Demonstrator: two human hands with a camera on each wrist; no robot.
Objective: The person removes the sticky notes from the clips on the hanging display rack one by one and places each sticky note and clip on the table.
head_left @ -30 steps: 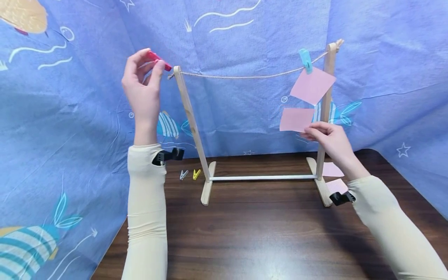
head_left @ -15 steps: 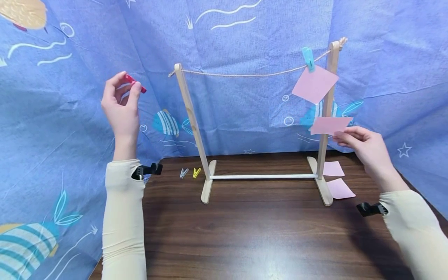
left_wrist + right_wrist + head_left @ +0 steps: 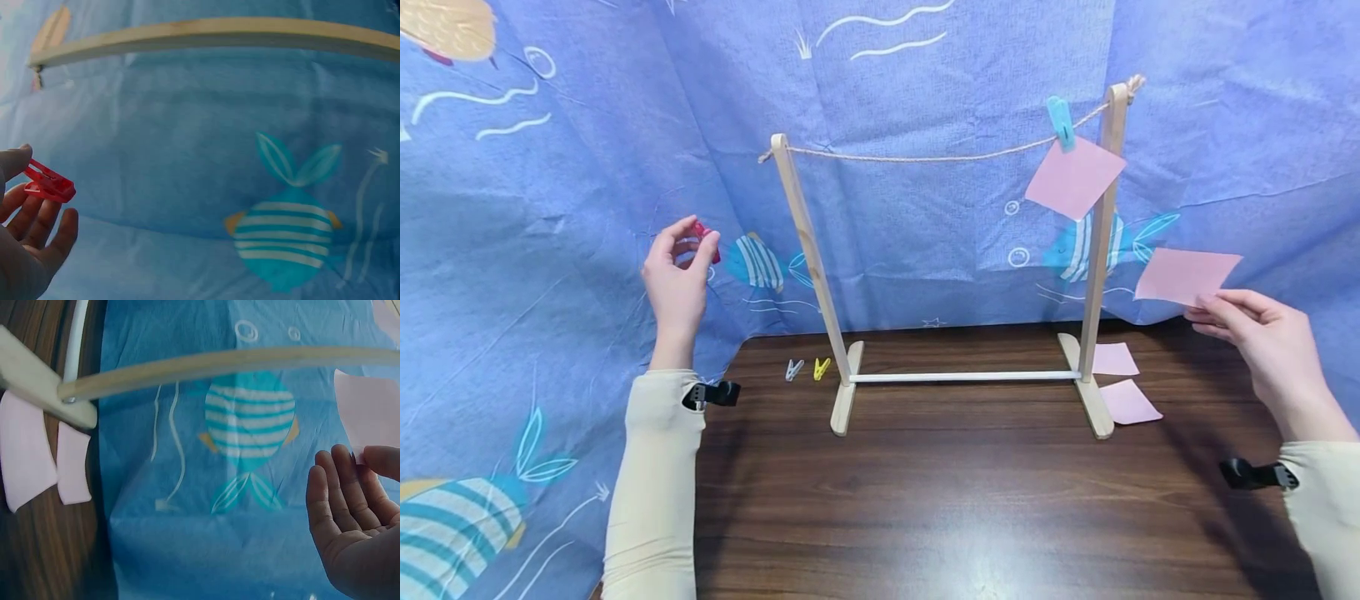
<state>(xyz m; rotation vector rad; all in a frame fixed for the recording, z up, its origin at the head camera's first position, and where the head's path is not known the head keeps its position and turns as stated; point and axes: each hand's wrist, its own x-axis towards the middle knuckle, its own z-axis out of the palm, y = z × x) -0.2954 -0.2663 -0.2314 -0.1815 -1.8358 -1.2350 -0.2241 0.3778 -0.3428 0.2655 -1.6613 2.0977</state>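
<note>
My left hand (image 3: 677, 279) pinches a red clothespin (image 3: 51, 184) between thumb and fingers, held up left of the wooden stand's left post (image 3: 805, 250). On the other side, my right hand (image 3: 1270, 350) pinches the corner of a pink paper square (image 3: 1187, 276), right of the right post (image 3: 1101, 250). Between the two posts sags a thin string (image 3: 910, 158). Near its right end a light blue clothespin (image 3: 1061, 123) clips a second pink paper (image 3: 1075, 179), which hangs tilted by one corner and overlaps the right post in the head view.
Two clothespins, one grey (image 3: 793, 370) and one yellow (image 3: 822, 369), lie on the brown table (image 3: 955, 483) left of the stand. Beside the stand's right foot (image 3: 1086, 387) lie two more pink papers (image 3: 1131, 403). A white bar (image 3: 962, 377) joins the feet. Blue patterned cloth (image 3: 925, 242) hangs behind.
My right hand has moved right and down with the pink paper, away from the hanging one. My left hand has lowered with the red clothespin, ending farther from the left post.
</note>
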